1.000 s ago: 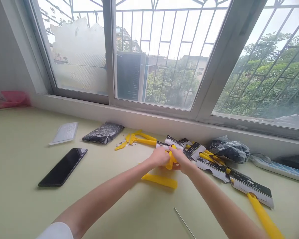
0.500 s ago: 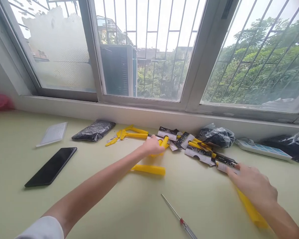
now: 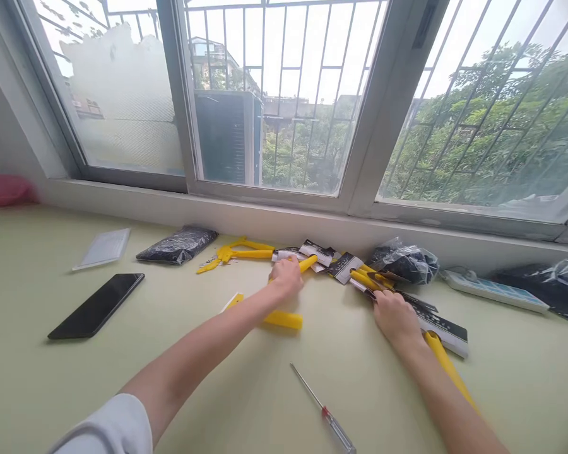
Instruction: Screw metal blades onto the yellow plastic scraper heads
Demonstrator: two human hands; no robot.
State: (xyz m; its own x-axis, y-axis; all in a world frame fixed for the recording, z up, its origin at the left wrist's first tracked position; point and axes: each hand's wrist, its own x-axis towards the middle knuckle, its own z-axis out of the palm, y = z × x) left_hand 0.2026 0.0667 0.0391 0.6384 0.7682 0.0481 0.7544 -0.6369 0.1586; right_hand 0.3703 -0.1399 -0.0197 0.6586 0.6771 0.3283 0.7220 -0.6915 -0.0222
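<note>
My left hand (image 3: 286,277) is closed around a yellow scraper handle (image 3: 308,261), whose far end sticks out past the fingers. Beneath my left forearm lies another yellow scraper (image 3: 284,320), partly covered by the arm. My right hand (image 3: 397,315) has its fingers closed at the edge of a black-and-white cardboard sleeve (image 3: 363,288), beside several yellow handles (image 3: 372,277). Just right of that hand rests a scraper with a yellow handle (image 3: 447,362) and a printed card sleeve (image 3: 447,331). Further left, yellow scrapers (image 3: 226,253) lie together near the wall.
A screwdriver (image 3: 332,421) lies in front. On the left are a black phone-like slab (image 3: 97,306), a white flat packet (image 3: 104,248) and a black wrapped package (image 3: 177,244). Plastic-wrapped black bundles (image 3: 407,261) and a power strip (image 3: 497,292) line the window wall.
My right hand has moved left from the sleeved scraper at the right to the sleeve in the middle pile. My left hand stays over the yellow handle. The view has shifted slightly.
</note>
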